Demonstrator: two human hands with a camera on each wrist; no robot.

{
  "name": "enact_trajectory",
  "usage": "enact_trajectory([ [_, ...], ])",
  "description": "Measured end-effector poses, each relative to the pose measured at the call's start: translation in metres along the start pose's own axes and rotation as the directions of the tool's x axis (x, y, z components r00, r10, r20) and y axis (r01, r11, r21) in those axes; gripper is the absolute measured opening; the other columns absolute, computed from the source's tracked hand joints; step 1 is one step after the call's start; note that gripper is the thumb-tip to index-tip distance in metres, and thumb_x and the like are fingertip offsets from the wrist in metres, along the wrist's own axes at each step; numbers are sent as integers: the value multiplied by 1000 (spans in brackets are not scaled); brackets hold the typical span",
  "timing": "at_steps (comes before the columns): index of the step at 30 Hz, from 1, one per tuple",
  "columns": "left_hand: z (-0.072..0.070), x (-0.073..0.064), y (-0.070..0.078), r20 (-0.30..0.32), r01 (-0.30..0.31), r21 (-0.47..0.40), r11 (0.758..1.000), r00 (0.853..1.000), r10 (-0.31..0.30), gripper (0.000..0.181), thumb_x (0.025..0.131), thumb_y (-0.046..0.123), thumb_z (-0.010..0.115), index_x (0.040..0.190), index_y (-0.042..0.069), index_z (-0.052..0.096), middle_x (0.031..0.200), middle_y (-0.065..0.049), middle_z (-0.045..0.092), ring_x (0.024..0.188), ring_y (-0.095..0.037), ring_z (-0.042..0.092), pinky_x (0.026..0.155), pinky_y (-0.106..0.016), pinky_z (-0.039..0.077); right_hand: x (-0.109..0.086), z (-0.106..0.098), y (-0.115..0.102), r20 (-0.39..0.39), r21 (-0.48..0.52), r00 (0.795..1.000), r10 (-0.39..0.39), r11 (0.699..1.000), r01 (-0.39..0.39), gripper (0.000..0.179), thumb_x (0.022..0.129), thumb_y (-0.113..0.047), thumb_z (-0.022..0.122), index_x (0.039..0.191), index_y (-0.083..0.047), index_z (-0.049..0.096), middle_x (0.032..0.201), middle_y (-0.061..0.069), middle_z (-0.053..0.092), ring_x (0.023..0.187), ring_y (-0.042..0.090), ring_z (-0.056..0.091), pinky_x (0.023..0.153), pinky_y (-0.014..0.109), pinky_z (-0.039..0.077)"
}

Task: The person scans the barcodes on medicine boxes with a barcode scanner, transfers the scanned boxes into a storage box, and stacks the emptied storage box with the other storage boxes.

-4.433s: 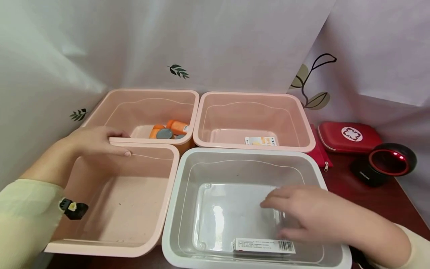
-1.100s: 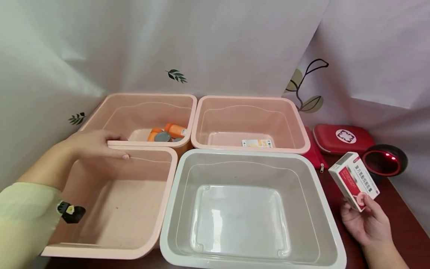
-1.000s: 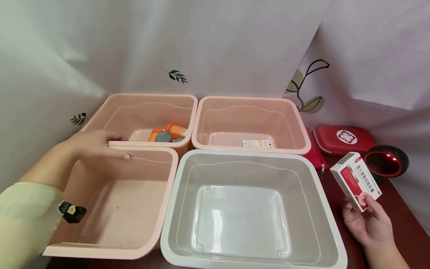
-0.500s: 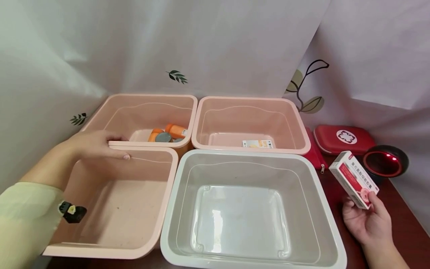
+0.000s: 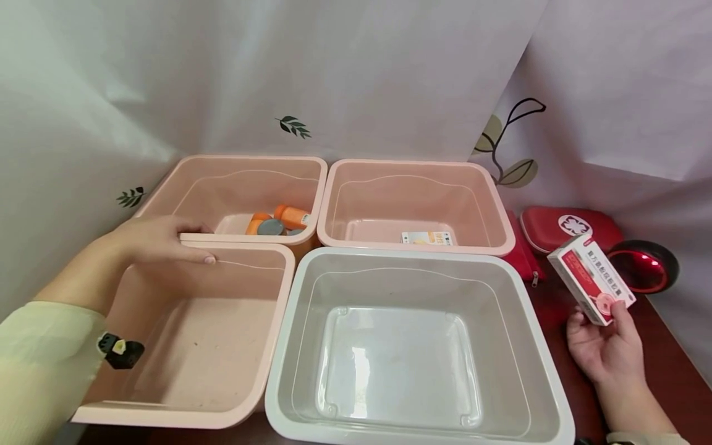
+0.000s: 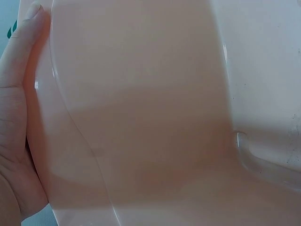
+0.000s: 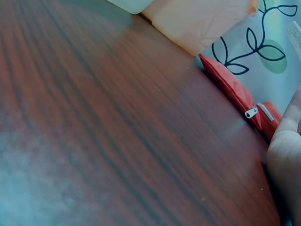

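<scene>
My right hand (image 5: 607, 346) holds a white and red medicine box (image 5: 592, 279) by its lower end, with the thumb on its printed face. The box is tilted and stands in front of a round black barcode scanner (image 5: 639, 267) with a glowing red ring. In the right wrist view only part of the hand (image 7: 286, 155) and a corner of the box (image 7: 295, 37) show. My left hand (image 5: 156, 241) grips the back rim of the front-left pink bin (image 5: 261, 358), thumb inside and fingers over the far side. The left wrist view shows that thumb (image 6: 21, 52) against the bin wall.
A grey bin (image 5: 283, 346) stands front centre. The back-left pink bin (image 5: 245, 159) holds orange bottles (image 5: 292, 216); the back-right pink bin (image 5: 411, 165) holds a small white and orange box (image 5: 427, 238). A red first-aid case (image 5: 542, 225) and red zip pouch (image 5: 523, 259) lie at right.
Earlier the medicine box lay in the grey bin; my right hand has taken it out to the right. In the last half second it rises slightly. My left hand stays put.
</scene>
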State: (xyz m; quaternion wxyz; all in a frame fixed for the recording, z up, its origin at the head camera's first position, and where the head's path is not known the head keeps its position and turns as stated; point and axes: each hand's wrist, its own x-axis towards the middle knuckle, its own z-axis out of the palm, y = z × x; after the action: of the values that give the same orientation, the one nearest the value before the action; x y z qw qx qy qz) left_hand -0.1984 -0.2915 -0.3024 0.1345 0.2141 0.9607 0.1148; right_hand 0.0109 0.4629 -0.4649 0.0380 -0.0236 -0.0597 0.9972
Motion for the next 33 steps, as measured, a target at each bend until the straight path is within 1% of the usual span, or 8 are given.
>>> enact_trajectory([
  [4, 0, 0, 0, 3, 0, -6, 1000, 1000, 0, 65, 86, 58, 84, 132, 13, 72, 113, 0, 73, 99, -20, 65, 87, -49, 51, 1, 0, 0, 12, -8, 1000, -5, 1000, 5, 37, 116, -34, 41, 144, -14, 55, 136, 16, 67, 97, 44, 68, 88, 52, 59],
  [13, 0, 1, -1, 7, 1, -5, 1000, 1000, -1, 68, 87, 58, 84, 134, 10, 71, 115, -1, 73, 101, -22, 65, 88, -51, 51, 2, -1, 5, 196, -36, 981, -2, 999, 10, 43, 114, -19, 28, 147, -2, 49, 139, 28, 63, 101, 46, 62, 76, 54, 53],
  [17, 0, 1, -1, 5, -2, -5, 1000, 1000, 2, 67, 87, 57, 84, 132, 10, 71, 114, -1, 73, 99, -21, 65, 86, -51, 51, 1, 0, 8, 234, -38, 972, 10, 999, -1, 45, 109, -17, 27, 144, 3, 48, 138, 32, 60, 87, 48, 55, 66, 52, 44],
  [20, 0, 1, -1, 4, 0, -11, 1000, 1000, 0, 65, 86, 57, 85, 131, 11, 72, 113, -1, 73, 98, -20, 65, 85, -50, 51, 0, 1, 12, 313, -59, 948, 50, 998, -33, 50, 106, -17, 23, 141, 11, 45, 135, 38, 58, 73, 45, 42, 62, 49, 33],
  [22, 1, 1, -1, 5, 2, -14, 1000, 1000, -2, 65, 86, 57, 85, 131, 11, 72, 112, 0, 73, 98, -20, 64, 85, -49, 51, -1, 2, 15, 380, -64, 921, 88, 996, -68, 54, 104, -18, 21, 140, 16, 43, 131, 42, 56, 71, 42, 34, 64, 48, 28],
  [28, 1, 2, -2, 7, 9, -10, 1000, 1000, -8, 66, 86, 58, 84, 131, 11, 72, 112, 0, 73, 97, -20, 64, 84, -48, 51, -10, 12, 26, 508, -91, 843, 176, 984, -151, 60, 101, -19, 21, 143, 20, 39, 115, 43, 56, 82, 43, 37, 73, 50, 32],
  [31, 1, 3, -3, 4, 3, -4, 1000, 1000, -3, 65, 86, 57, 85, 131, 12, 72, 112, 0, 73, 98, -20, 65, 85, -49, 51, -11, 18, 32, 535, -120, 828, 169, 985, -124, 59, 101, -16, 19, 143, 20, 39, 113, 40, 57, 86, 43, 43, 77, 49, 38],
  [33, 0, 4, -3, 5, -1, -1, 1000, 1000, 1, 64, 86, 57, 85, 130, 12, 72, 111, 0, 73, 97, -20, 65, 85, -49, 51, -9, 20, 34, 527, -106, 838, 144, 989, -104, 59, 102, -17, 18, 143, 20, 40, 115, 40, 58, 89, 46, 48, 80, 49, 43],
])
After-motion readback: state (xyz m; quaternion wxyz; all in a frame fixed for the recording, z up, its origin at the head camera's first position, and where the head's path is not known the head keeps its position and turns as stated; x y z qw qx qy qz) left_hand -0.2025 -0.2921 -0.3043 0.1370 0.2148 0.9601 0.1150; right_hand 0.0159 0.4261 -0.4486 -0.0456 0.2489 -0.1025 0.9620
